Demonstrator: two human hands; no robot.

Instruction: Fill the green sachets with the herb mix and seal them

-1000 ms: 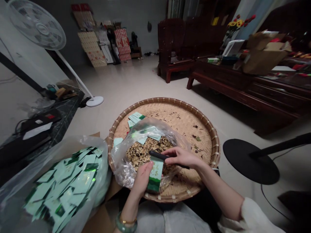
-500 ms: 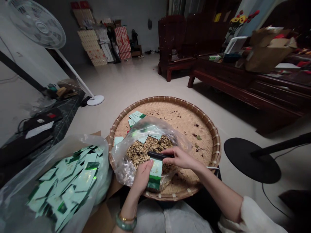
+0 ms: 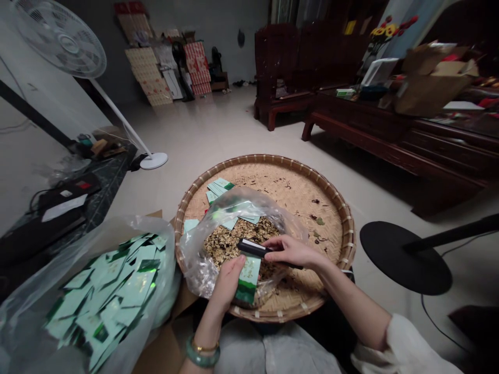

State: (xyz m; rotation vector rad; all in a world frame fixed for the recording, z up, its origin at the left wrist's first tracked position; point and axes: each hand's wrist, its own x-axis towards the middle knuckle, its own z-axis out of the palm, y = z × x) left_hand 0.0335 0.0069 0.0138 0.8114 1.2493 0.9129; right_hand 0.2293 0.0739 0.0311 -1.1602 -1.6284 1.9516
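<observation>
My left hand (image 3: 227, 283) pinches a pale green sachet (image 3: 248, 278) with a dark green lower band, held upright at the tray's near side. In my right hand (image 3: 291, 252) is a long black handheld bag sealer (image 3: 252, 248), its jaws lying across the sachet's top edge. I cannot make out whether the jaws are pressed together. Behind both hands, a clear plastic bag (image 3: 192, 249) lies open, full of a loose brown-and-tan dried mix (image 3: 223, 240). Several similar sachets (image 3: 219, 187) rest on the far left of the round woven tray (image 3: 300, 182) and by the bag.
A large clear bag (image 3: 161, 291) of many green sachets (image 3: 113, 291) stands at my left. Beyond the tray are a white standing fan (image 3: 154, 160), a dark wooden table (image 3: 370, 124) and stacked boxes (image 3: 148, 78). A black round stand base (image 3: 405, 257) is at the right.
The sealer has turned in my right hand, showing a pale strip along its upper side. The sachet has shifted only slightly; my left hand stays nearly in place.
</observation>
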